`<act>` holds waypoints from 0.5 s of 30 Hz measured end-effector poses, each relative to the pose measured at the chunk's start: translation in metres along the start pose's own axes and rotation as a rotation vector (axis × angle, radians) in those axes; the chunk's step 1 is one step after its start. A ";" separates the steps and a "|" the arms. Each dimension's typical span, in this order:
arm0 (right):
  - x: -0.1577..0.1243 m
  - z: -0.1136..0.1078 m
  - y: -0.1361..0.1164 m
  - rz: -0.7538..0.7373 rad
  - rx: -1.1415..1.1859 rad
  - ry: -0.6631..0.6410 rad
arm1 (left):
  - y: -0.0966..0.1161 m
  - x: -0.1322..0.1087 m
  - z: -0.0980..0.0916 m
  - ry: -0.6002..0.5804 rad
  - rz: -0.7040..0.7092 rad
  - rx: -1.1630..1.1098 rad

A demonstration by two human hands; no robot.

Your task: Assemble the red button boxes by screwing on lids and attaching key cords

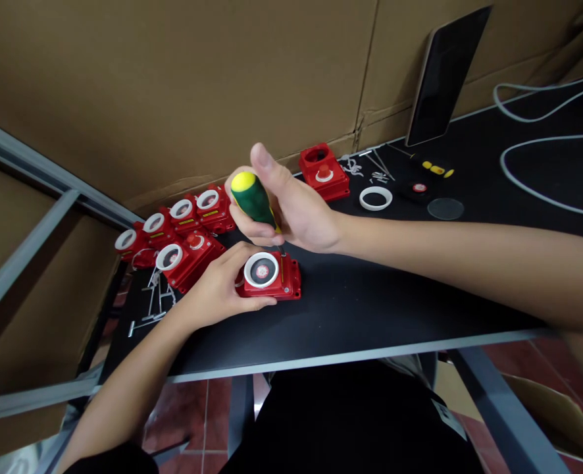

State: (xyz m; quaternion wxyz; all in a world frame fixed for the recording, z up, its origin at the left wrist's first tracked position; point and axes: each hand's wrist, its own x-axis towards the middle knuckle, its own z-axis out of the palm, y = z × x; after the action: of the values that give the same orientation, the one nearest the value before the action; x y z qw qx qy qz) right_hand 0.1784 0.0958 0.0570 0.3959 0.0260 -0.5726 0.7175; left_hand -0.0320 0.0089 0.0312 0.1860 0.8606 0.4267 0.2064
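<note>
My left hand (225,286) is closed around one end of a red box (284,280) that lies on the black table. A white ring with a dark disc inside it sits on top of this box. In my right hand (291,204) is a screwdriver (252,197) with a green and yellow handle, held upright. Its shaft points down at the far corner of the same box; the exact contact of the tip is too small to tell. Just left of my left hand lies another red box (190,260) with a white ring and a red knob.
Several similar red boxes (183,210) stand in a row at the back left, with metal T-shaped rods (156,296) before them. At the back right are an open red box (324,172), a white ring (375,198), a clear disc (445,209), a second screwdriver (432,168) and a dark panel (447,76).
</note>
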 end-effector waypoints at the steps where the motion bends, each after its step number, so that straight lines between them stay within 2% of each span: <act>1: 0.000 -0.001 0.000 -0.023 0.004 -0.003 | 0.000 0.000 0.000 0.000 0.001 0.002; 5: 0.001 -0.006 0.003 -0.071 -0.002 -0.038 | 0.001 0.000 0.000 -0.002 0.000 0.006; 11: 0.001 -0.005 0.003 0.052 0.022 -0.040 | 0.002 0.002 0.000 0.002 0.020 -0.006; 15: -0.001 -0.003 0.001 -0.027 0.027 -0.004 | 0.001 0.001 0.001 0.007 0.019 0.000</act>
State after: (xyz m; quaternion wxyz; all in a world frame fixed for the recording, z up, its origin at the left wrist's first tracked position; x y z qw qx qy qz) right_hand 0.1795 0.0981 0.0543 0.4040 0.0408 -0.5632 0.7197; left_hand -0.0304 0.0088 0.0313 0.1826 0.8639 0.4192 0.2113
